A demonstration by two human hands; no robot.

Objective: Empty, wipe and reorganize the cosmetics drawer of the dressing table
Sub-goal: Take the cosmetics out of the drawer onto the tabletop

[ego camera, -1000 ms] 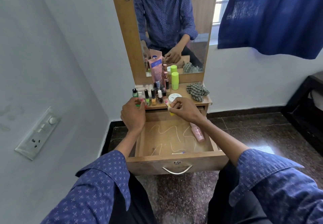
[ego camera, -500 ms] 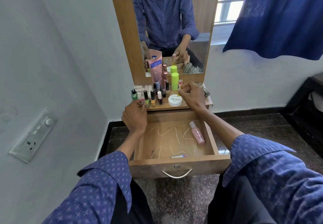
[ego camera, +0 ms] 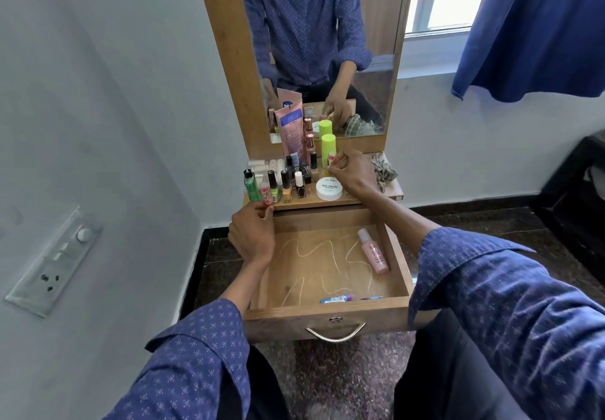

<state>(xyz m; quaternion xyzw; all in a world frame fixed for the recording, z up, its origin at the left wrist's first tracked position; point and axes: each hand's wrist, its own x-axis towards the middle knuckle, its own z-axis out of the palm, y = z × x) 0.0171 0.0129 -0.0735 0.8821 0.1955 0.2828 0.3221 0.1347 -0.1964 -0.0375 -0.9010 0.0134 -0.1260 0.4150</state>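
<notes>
Over the tabletop, right hand (ego camera: pixel 352 172) pinches a small tube (ego camera: pixel 331 157).

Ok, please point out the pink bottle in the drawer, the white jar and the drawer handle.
pink bottle (ego camera: pixel 374 253), head view, middle of its body
white jar (ego camera: pixel 329 188), head view, top of its lid
drawer handle (ego camera: pixel 336 335), head view, middle of the metal bar

spray bottle (ego camera: pixel 373 251) in drawer (ego camera: pixel 327 319), jar (ego camera: pixel 329 188) on tabletop behind
</notes>
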